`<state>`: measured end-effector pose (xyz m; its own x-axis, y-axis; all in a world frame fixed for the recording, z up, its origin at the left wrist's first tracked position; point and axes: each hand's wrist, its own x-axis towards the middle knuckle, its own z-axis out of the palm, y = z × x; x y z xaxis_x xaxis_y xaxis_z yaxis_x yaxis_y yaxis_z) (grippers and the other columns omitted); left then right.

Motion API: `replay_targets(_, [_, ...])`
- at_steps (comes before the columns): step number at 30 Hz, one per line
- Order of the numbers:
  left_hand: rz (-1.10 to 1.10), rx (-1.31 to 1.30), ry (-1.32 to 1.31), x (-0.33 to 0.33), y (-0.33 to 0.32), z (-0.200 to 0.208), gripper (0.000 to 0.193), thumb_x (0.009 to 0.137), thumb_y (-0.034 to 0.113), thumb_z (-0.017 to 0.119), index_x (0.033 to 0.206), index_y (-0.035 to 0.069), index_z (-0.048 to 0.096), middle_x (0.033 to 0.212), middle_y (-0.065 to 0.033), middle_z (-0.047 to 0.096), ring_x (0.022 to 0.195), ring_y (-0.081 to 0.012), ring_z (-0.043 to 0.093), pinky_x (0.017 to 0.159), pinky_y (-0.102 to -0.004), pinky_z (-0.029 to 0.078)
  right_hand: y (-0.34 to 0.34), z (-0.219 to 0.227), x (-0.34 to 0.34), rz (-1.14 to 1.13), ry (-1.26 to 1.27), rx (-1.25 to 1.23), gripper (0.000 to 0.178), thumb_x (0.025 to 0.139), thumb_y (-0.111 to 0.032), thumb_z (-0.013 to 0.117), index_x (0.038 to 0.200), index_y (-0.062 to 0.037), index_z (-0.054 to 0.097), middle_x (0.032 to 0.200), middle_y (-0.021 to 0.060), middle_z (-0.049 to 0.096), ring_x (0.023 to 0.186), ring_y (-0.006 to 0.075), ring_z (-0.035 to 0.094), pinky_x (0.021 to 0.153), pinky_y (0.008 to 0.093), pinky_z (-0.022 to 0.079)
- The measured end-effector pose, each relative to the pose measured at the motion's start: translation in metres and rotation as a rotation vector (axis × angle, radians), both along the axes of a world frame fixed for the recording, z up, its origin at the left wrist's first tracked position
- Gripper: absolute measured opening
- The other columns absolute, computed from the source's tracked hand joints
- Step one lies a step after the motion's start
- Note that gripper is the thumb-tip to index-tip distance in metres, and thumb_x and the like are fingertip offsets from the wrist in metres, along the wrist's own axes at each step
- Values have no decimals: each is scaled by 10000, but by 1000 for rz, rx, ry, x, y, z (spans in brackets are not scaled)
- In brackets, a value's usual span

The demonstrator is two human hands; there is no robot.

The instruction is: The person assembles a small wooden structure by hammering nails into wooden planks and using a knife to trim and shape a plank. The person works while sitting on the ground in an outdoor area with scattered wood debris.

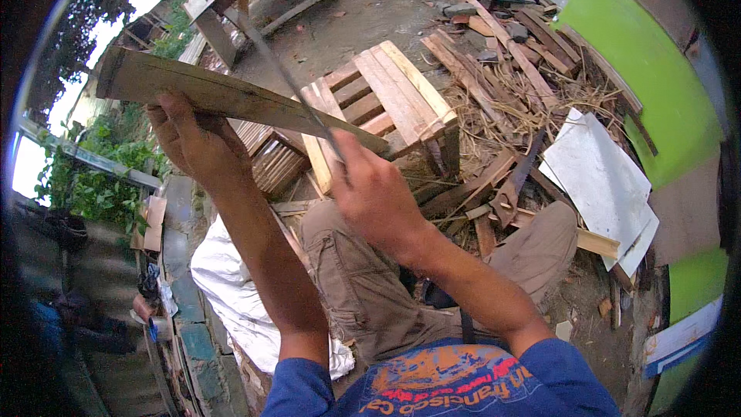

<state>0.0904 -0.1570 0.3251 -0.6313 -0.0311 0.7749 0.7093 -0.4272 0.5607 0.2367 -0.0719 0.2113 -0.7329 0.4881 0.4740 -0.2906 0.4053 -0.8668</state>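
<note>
The long wooden slat (224, 96) was held raised over the lap, clamped in the left hand (193, 143), the right hand (370, 185) closed round a thin blade (282, 69), best drawn steadily away from the fingers.

White sack (231, 293) at lower left; blue-and-white sign (679, 340) at lower right.

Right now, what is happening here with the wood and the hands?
A seated person holds up a long, dark wooden strip with the left hand. The right hand holds a thin, long blade laid across the strip, as if cutting or shaving it. Below them stands a small wooden slatted stool. To the right lie a pile of scrap wood pieces and a white board on the ground.
</note>
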Motion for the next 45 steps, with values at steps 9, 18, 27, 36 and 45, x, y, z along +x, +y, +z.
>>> replay_targets(9, [50,54,-2,-8,-18,-8,422,1018,276,570,1326,13,455,1139,-130,617,1005,-193,639,846,-319,542,2,-12,-18,-16,-263,173,391,893,-76,537,1269,-13,446,900,276,621,816,497,627,706,572,496])
replay_targets(18, [94,-8,23,-10,-10,-8,377,975,205,621,1265,-9,511,1115,-148,612,989,-237,630,862,-352,530,17,-93,-3,-131,-402,134,383,929,-140,512,1283,-1,473,1007,307,638,899,490,629,777,555,509])
replay_targets(27, [-70,59,7,-8,-5,-5,366,988,284,626,1210,17,507,1039,-101,637,917,-173,650,799,-300,544,25,-153,20,-122,-583,62,356,923,-111,508,1262,-12,462,903,289,666,844,501,642,749,567,516])
replay_targets(36, [18,44,-49,-14,-22,-14,423,994,328,602,1245,-2,520,1101,-126,631,1007,-221,635,872,-354,532,25,-216,43,-171,-699,99,376,913,-140,541,1269,-32,483,861,276,670,829,474,662,724,589,515])
replay_targets(45, [-174,517,-107,-31,-150,-41,433,1001,414,504,1130,27,649,1067,-145,677,993,-292,654,915,-503,517,36,-200,53,-318,-113,-698,386,930,-409,689,991,-39,596,705,23,590,507,98,528,439,298,444])
